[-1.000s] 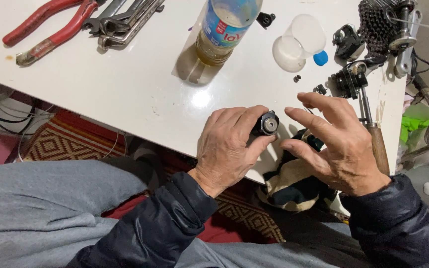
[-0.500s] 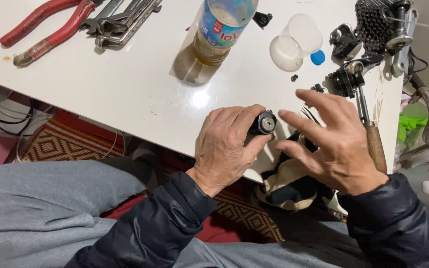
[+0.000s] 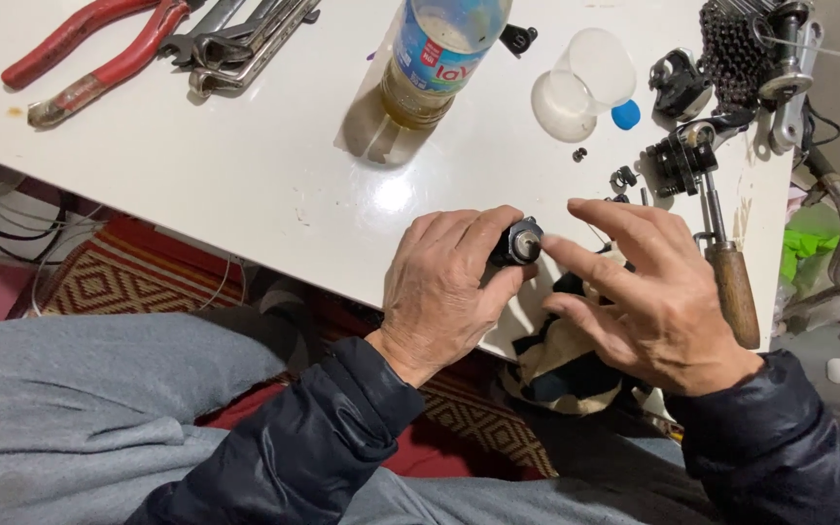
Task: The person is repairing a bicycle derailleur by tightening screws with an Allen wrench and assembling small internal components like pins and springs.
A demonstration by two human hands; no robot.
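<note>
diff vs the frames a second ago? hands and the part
The right hand opened: a second ago its fingers curled by the small black round part, now they are spread, only the index fingertip at the part's end face. The left hand kept its grip on the part, at the same spot over the white table's edge. Bottle, red pliers and wooden-handled tool stayed put.

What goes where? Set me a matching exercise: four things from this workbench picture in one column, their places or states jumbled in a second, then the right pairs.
Things:
1. pliers
2. plastic bottle
3. small black round part
4. clear plastic cup

Places or states:
A. lying on its side beside a blue cap
B. gripped in the left hand
C. far left of the white table, red handles
D. standing upright, mid table

Pairs: 1-C, 2-D, 3-B, 4-A
</note>
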